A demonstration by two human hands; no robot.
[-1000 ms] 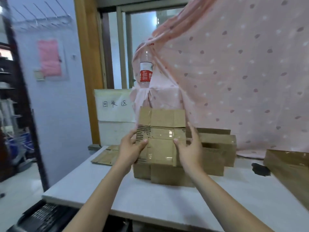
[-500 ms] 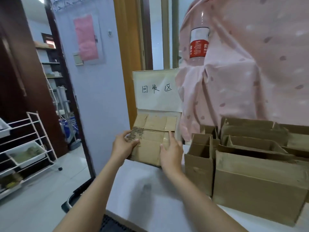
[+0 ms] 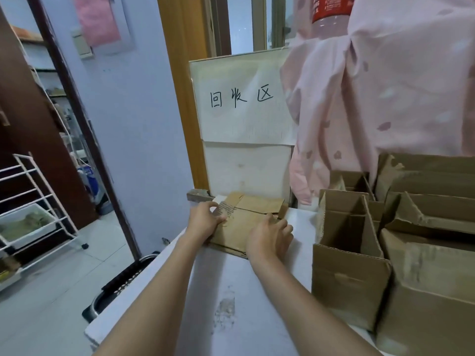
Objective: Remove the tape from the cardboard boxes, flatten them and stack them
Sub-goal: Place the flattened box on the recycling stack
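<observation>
The left hand [image 3: 205,219] grips the left edge of the flattened cardboard box [image 3: 239,227], fingers curled over its printed corner, thumb on top. The right hand [image 3: 270,238] lies on the box's right part with fingers bent down over it; whether they hook the far edge or only press, I cannot tell. The flattened cardboard box rests flat at the far left corner of the white table [image 3: 231,304], on top of other flat cardboard, right in front of the white sign board [image 3: 246,119] with handwritten characters. Its left side reaches the table's left edge, beyond which the floor drops away. To the right, a strip of bare tabletop separates it from the open cardboard boxes [image 3: 352,253], standing upright with flaps raised. The near tabletop is bare. The box's long axis runs left to right, its flaps toward the sign board
</observation>
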